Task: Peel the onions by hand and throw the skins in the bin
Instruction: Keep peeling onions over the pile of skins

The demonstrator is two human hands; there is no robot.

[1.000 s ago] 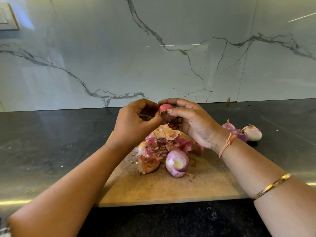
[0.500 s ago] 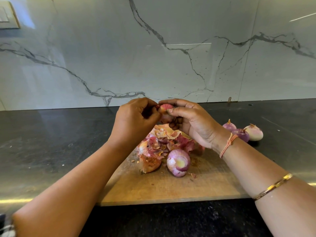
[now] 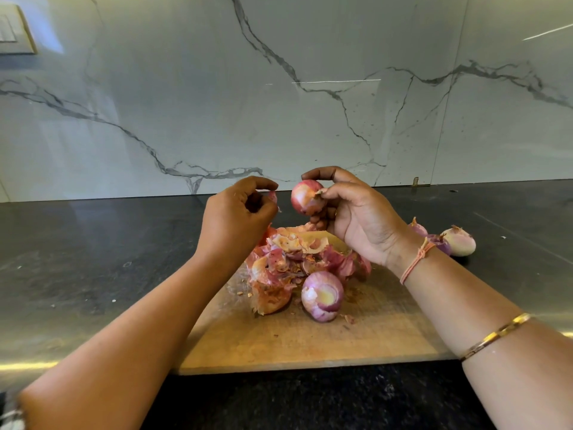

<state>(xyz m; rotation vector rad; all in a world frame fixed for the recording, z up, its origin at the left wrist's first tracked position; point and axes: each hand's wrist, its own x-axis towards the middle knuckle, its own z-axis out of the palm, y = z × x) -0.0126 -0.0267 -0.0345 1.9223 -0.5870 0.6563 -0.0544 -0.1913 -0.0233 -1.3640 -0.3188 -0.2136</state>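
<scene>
Gleaming black counter (image 3: 93, 259) (veined marble wall (image 3: 186, 88))

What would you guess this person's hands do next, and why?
Probably the left hand lets its skin scrap fall onto the skin pile on the cutting board. It pinches that scrap apart from the onion, which the right hand holds above the pile, papery skin still on it.

txt: none legible | labels/brands/nos.: none | signs: none
</scene>
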